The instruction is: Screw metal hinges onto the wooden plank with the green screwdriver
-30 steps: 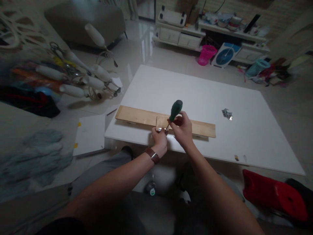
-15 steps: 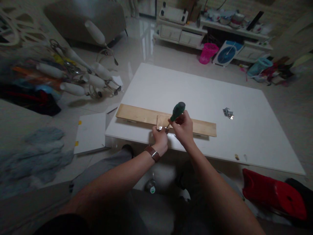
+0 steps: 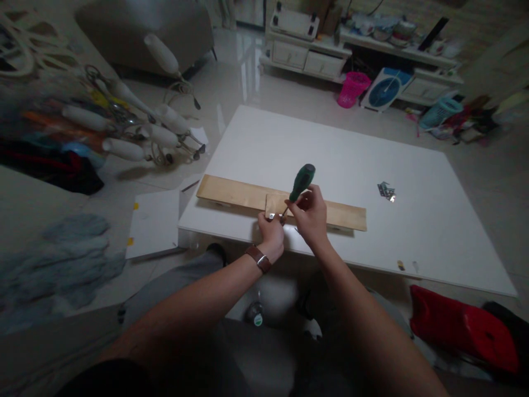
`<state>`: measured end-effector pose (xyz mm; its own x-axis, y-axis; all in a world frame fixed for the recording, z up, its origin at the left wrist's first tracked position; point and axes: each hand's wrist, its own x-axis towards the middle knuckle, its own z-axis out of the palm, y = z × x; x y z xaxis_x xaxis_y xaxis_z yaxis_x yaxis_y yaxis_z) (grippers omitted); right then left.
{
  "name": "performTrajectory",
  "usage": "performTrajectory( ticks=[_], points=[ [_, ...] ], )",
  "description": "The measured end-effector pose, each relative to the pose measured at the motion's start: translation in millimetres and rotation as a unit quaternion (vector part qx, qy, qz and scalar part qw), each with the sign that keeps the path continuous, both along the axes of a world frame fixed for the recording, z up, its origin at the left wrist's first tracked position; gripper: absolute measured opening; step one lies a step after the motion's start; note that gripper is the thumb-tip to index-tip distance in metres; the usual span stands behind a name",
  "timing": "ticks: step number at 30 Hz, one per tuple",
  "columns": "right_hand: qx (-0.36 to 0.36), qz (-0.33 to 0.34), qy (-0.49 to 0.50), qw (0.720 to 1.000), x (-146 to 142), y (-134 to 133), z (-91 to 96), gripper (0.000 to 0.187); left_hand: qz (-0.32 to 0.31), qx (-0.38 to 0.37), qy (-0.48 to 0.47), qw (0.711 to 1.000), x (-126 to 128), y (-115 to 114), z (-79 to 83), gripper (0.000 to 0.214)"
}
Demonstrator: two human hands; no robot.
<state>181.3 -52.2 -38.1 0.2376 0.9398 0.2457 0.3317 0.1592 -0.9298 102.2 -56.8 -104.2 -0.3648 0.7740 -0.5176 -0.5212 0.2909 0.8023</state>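
Observation:
A long wooden board (image 3: 231,192) lies across the near side of a white panel (image 3: 322,149). On its middle sits a short wooden piece (image 3: 276,203) with a small metal bracket (image 3: 271,216) at its near edge. My left hand (image 3: 271,232) is closed on that bracket, pressing it against the wood; its fingertips are partly hidden. In my right hand (image 3: 311,216) is a green-handled screwdriver (image 3: 303,181), pinched near the base of the handle. The tool is tilted, and its shaft points down toward the bracket beside my left fingers. The tip is too small to make out.
Several metal brackets (image 3: 386,191) lie in a pile on the panel's right half. Two small items rest near its front edge. A red plastic stool (image 3: 463,328) is at the lower right. A lamp with white shades (image 3: 124,149) lies at the left.
The screwdriver handle has shifted slightly up and to the right, with my right fingers lower on it. My left hand, the board and the bracket have stayed in place.

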Motion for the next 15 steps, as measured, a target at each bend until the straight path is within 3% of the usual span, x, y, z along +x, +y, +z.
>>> performTrajectory(
  ticks=[5, 11, 15],
  points=[
    [0.001, -0.008, 0.005, 1.000, -0.1, -0.2, 1.0, 0.040, -0.004, -0.019, -0.036, 0.999, -0.9, 0.0, 8.7, 0.025],
    [0.004, 0.008, 0.029, 1.000, -2.5, -1.9, 1.0, 0.050, -0.015, -0.008, -0.035, 0.999, -3.3, -1.5, 7.0, 0.026],
    [0.001, 0.027, 0.021, 0.999, -4.4, -3.4, 1.4, 0.043, -0.018, 0.003, -0.050, 0.999, -3.6, -1.5, 5.0, 0.025]
  ],
)
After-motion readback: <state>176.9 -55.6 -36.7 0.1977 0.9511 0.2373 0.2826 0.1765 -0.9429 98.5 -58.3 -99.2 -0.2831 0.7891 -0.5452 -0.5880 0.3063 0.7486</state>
